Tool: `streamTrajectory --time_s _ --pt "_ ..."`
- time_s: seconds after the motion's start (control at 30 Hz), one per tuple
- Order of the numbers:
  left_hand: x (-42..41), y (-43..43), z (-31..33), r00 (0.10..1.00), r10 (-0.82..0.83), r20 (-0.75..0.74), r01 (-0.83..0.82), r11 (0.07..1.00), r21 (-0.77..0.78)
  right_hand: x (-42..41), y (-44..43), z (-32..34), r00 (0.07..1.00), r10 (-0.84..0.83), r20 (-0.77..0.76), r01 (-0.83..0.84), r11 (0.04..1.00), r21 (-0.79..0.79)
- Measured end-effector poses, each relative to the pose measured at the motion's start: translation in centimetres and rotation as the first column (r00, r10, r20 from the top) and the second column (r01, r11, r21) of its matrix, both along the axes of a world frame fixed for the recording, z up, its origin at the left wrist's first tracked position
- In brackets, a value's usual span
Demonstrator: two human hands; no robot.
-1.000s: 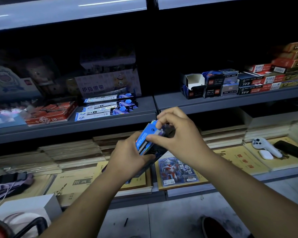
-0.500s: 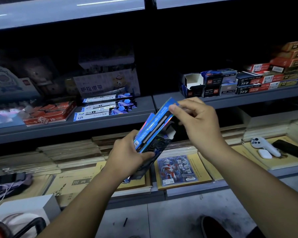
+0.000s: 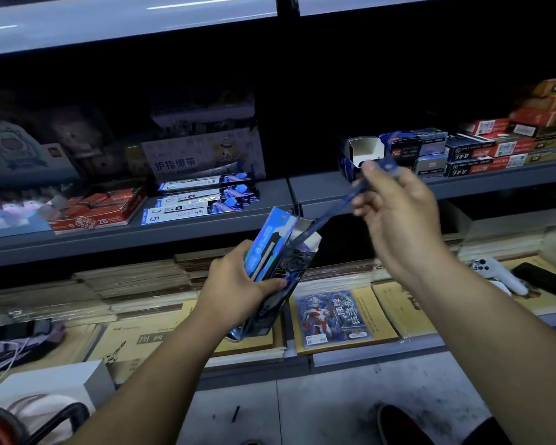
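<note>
Below the grey shelf [image 3: 275,195], an open-topped blue box [image 3: 270,255] is gripped in the left hand [image 3: 235,290]. A slim blue pack [image 3: 334,210], its lower end inside the box, is pinched by the right hand [image 3: 398,220] nearer that shelf. Extraction seems in hand; a straight pull clear is needed next.

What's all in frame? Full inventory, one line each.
box: one, blue, centre, top flap open
slim pack: one, blue, blurred, lower end in the box's opening
flat packs: three, blue-white, middle shelf left
carton: one, red, middle shelf left
small boxes: many, dark blue and red, middle shelf right
pads: several, yellow, bottom shelf
card pack: one, blue-red, on a pad
controller: one, white, bottom shelf right
left hand: one, bare, grips the box
right hand: one, bare, pinches the slim pack
</note>
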State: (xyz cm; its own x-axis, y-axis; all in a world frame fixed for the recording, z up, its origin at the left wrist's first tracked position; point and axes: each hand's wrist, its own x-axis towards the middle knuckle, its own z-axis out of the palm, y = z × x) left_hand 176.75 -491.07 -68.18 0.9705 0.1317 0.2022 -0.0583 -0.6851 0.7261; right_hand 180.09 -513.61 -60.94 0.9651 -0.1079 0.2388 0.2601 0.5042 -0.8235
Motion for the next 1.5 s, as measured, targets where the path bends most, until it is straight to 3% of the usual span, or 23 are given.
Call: streamTrajectory --time_s 0.2,0.37,0.7,0.97,1.27,1.43,1.5 --pt "0.0 0.9 0.2 0.999 -0.046 -0.010 0.043 0.981 -0.191 0.8 -1.2 -0.3 0.988 -0.152 0.024 0.154 0.973 -0.172" --pt "-0.1 1.2 0.5 0.996 -0.083 -0.036 0.070 0.963 -0.259 1.3 -1.2 -1.0 0.991 -0.134 0.023 0.134 0.934 -0.330" --pt "0.4 2.1 -0.2 0.998 -0.032 -0.051 0.018 0.968 -0.251 0.7 -1.5 0.1 0.980 -0.153 0.124 0.166 0.980 -0.108" --pt "0.7 2.6 -0.7 0.998 -0.007 -0.069 -0.012 0.963 -0.269 0.2 -1.6 0.4 0.979 -0.132 0.158 0.148 0.985 -0.091" --pt "0.2 1.6 0.0 0.994 -0.066 -0.090 0.040 0.964 -0.262 0.0 -0.6 -1.1 0.981 -0.001 0.194 0.073 0.929 -0.364" --pt "-0.2 1.2 0.3 0.991 -0.083 -0.104 0.059 0.974 -0.218 -0.1 -0.4 -1.8 0.969 0.067 0.239 0.093 0.794 -0.601" --pt "-0.3 1.0 0.4 0.990 -0.092 -0.103 0.070 0.977 -0.204 0.0 -0.2 -2.3 0.960 0.112 0.255 0.109 0.691 -0.715"
